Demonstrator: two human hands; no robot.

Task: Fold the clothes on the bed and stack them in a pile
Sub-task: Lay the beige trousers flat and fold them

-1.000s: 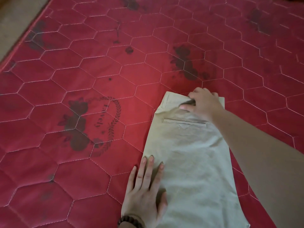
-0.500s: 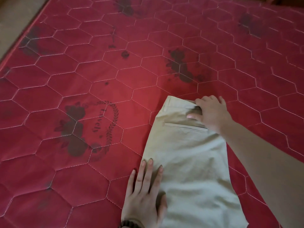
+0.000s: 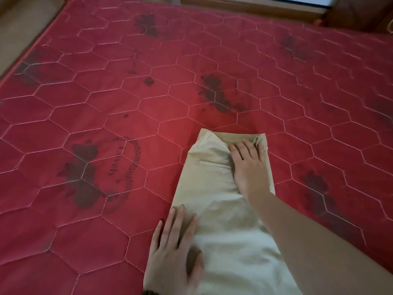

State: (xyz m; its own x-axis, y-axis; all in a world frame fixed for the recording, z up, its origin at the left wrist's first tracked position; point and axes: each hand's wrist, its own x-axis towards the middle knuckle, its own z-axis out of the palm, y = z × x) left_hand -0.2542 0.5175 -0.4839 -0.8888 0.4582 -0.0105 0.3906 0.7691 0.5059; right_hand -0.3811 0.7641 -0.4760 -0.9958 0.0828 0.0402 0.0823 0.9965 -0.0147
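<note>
Bare arms, dark bead bracelet [image 3: 150, 292]

Home bedroom: bare red quilted mattress [image 3: 106, 103], wooden frame [image 3: 255, 5].

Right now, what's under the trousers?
The red mattress shows all around the trousers. The left hand and right hand press flat on top. Anything beneath the cloth is covered.

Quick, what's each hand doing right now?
Left hand: open, flat on the folded beige cotton trousers.
Right hand: open, pressing their waistband end.
</note>
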